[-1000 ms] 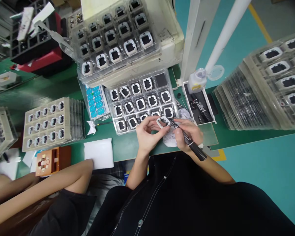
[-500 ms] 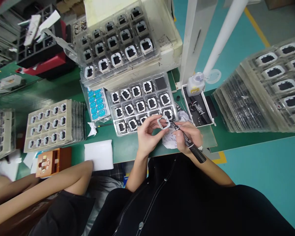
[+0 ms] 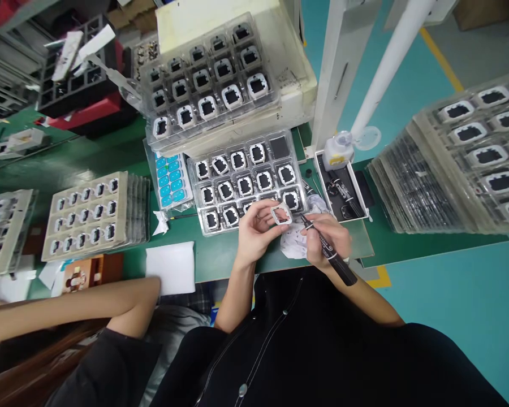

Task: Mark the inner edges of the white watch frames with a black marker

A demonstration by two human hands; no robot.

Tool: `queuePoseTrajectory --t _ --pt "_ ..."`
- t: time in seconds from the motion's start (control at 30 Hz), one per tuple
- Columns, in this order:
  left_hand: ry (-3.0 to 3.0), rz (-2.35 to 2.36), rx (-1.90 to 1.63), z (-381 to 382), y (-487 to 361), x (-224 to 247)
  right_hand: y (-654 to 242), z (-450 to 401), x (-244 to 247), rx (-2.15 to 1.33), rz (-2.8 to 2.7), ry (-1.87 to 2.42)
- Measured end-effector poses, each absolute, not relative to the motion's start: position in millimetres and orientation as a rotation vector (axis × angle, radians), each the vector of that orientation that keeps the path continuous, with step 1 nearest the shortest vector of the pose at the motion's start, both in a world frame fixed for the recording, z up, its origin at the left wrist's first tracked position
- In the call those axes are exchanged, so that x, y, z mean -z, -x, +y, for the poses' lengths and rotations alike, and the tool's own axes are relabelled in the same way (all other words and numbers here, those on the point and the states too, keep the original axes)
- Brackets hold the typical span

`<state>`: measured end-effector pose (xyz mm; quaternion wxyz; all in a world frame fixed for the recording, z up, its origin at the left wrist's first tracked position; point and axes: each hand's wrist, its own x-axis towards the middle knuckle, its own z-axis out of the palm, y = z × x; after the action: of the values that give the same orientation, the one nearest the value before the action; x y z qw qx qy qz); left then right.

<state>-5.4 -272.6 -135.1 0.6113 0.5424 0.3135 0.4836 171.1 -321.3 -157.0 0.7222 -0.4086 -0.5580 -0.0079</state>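
Note:
Between thumb and fingers, my left hand (image 3: 257, 230) pinches a small white square frame (image 3: 281, 215) with rounded corners. My right hand (image 3: 327, 237) is closed around a black marker pen (image 3: 338, 264). Its tip points left, a short gap away from the white frame. Just beyond both hands lies a clear plastic tray (image 3: 197, 233) of similar white frames in rows; its top right pocket shows only a dark bottom. Beneath my right hand is a crumpled white cloth or paper (image 3: 294, 244).
A small white box (image 3: 367, 215) with a bottle (image 3: 337, 151) and markers stands right of the tray. Tall tray stacks (image 3: 407, 186) rise at far right, others at left. A metal post (image 3: 335, 73) stands behind. A co-worker's arm (image 3: 110, 297) rests at left beside a white pad (image 3: 170, 268).
The marker's tip has drawn back from the white frame, opening a gap. My left hand has tilted the frame slightly. At left, the co-worker's arm has shifted.

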Motion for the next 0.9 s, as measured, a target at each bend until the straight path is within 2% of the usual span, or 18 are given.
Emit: queuePoseTrajectory --t 0.27,0.9 --pt "-1.15 0.713 -1.114 -270.9 9.1 145.2 -168.2 -320.3 168.7 -0.017 -1.15 0.936" --pt "-1.22 0.688 -1.108 -274.6 10.3 137.1 -168.6 -318.4 161.5 0.027 -1.189 0.974"
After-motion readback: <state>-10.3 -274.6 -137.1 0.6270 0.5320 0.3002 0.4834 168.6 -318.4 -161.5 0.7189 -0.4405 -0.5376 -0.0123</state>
